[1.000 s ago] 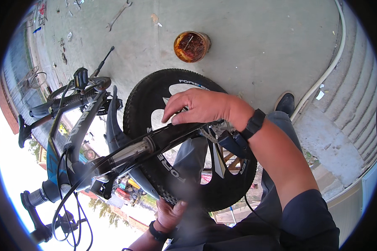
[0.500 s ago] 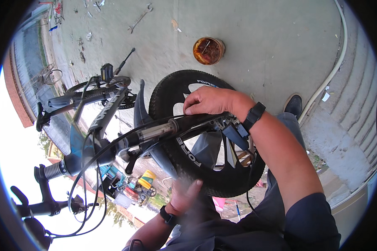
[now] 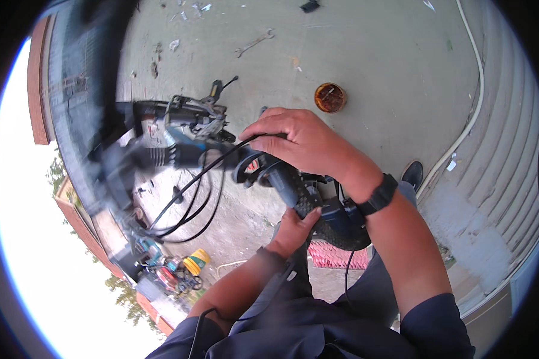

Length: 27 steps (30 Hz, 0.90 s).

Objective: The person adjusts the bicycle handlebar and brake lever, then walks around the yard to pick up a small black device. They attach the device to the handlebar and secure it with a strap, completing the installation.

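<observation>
The bicycle's front wheel is now turned nearly edge-on below me, with its knobby tyre (image 3: 300, 197) between my arms. My right hand (image 3: 299, 140) is closed over the front fork near its top, with a thin black cable (image 3: 221, 157) at its fingertips; the gripped part is largely hidden. Lower down, my left hand (image 3: 292, 230) grips the tyre, thumb against the tread. The handlebar and stem (image 3: 117, 167) at the left are smeared by motion, and loops of cable hang from them. The bicycle frame (image 3: 185, 140) lies behind.
A rusty can (image 3: 329, 97) and an open-end wrench (image 3: 254, 43) lie beyond on the concrete. A pale hose (image 3: 475, 113) runs beside ridged concrete (image 3: 506, 149) at the right. A yellow bucket (image 3: 196, 261) stands among machinery at the lower left, near a red mat (image 3: 339, 254).
The wheel has swung from side-on to edge-on. The handlebar has moved up across the left. My left hand has risen with the tyre, and my right hand has shifted slightly left and up.
</observation>
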Each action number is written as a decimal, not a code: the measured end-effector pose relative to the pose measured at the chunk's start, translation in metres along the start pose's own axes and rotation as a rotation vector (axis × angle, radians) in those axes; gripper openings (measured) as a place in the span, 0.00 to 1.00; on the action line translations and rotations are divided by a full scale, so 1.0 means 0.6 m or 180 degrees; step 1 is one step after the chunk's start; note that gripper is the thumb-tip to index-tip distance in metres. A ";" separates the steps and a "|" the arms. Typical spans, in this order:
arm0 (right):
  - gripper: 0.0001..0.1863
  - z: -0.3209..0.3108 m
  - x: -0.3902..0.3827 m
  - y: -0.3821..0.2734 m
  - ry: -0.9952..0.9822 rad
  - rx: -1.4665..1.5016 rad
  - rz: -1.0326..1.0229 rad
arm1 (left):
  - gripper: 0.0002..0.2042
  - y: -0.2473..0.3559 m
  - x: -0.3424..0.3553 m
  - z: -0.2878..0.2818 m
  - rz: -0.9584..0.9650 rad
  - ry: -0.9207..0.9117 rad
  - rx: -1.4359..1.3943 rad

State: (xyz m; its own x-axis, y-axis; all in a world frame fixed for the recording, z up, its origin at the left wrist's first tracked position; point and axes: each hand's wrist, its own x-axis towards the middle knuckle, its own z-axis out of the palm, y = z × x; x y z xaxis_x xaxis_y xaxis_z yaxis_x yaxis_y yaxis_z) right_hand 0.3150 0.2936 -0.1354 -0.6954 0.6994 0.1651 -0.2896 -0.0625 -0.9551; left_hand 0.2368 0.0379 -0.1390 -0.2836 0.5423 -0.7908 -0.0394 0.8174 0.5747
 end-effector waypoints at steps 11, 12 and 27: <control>0.09 0.094 0.021 -0.183 -0.0570 -0.1111 -0.0004 | 0.32 0.054 -0.149 -0.145 0.0025 0.0529 -0.0156; 0.09 0.094 0.016 -0.189 -0.0542 -0.1304 -0.0043 | 0.29 0.063 -0.168 -0.169 0.0092 0.0550 -0.0335; 0.09 0.117 -0.008 -0.200 -0.0048 -0.1418 0.0693 | 0.13 0.171 -0.235 -0.298 0.1063 0.0134 -0.3979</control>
State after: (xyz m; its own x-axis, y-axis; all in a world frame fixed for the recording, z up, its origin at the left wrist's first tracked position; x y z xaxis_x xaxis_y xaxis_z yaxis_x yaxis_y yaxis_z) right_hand 0.3069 0.2481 -0.0041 -0.7189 0.6934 -0.0495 0.1704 0.1068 -0.9796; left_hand 0.1016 0.0104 0.0691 -0.4821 0.6587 -0.5777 -0.8182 -0.1026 0.5657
